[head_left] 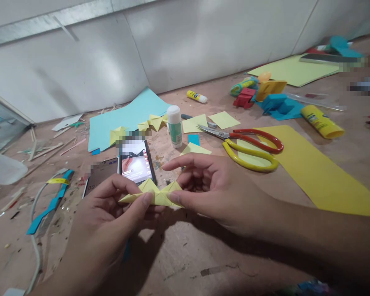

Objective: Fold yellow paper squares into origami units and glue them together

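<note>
Currently, one folded yellow paper (159, 199) is held on the near side of the upright glue stick (174, 128), pinched between thumb and fingers by both the left hand (109, 209) and the right hand (217, 181). The right index finger is extended above the paper, while the left thumb is pressed along its front. Two phones (137, 166) are laid left of the glue stick; one pair of scissors (249, 148) is laid right of it.

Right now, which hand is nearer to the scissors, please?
Right: the right hand is just in front and left of the scissors; the left hand is farther left.
</note>
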A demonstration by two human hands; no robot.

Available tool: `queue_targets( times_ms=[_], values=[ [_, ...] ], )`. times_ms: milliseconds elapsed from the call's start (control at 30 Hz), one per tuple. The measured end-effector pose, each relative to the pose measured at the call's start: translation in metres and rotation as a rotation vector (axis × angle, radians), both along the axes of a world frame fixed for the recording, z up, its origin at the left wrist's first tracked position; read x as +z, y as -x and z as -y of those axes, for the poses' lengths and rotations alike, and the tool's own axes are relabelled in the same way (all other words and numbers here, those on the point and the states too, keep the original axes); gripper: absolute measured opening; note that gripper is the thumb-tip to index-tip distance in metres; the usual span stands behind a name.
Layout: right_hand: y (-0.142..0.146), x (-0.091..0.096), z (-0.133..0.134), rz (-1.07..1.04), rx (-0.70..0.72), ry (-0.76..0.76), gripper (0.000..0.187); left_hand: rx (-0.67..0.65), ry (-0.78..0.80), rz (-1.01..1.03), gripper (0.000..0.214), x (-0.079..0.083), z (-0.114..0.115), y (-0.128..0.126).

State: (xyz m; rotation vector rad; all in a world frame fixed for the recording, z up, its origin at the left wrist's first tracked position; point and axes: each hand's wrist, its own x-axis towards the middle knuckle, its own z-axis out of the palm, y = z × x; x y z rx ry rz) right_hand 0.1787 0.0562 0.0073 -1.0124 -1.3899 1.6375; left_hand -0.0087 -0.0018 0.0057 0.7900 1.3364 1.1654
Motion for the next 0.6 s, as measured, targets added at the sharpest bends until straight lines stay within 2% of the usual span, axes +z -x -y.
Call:
queue_targets(
  times_ms=[333,600],
  values=[
    [0.0015,-0.0041,0.0033,-0.025,0.007,0.013,0.030,0.052,-0.034,-0.126,0.025,0.0023,0.0023,-0.0043],
    [-0.0013,-0.0007,0.0015,-0.011,0.020,0.006,0.032,0.062,-0.050,-0.099,0.029,0.0031,0.0038,-0.0060]
  ],
)
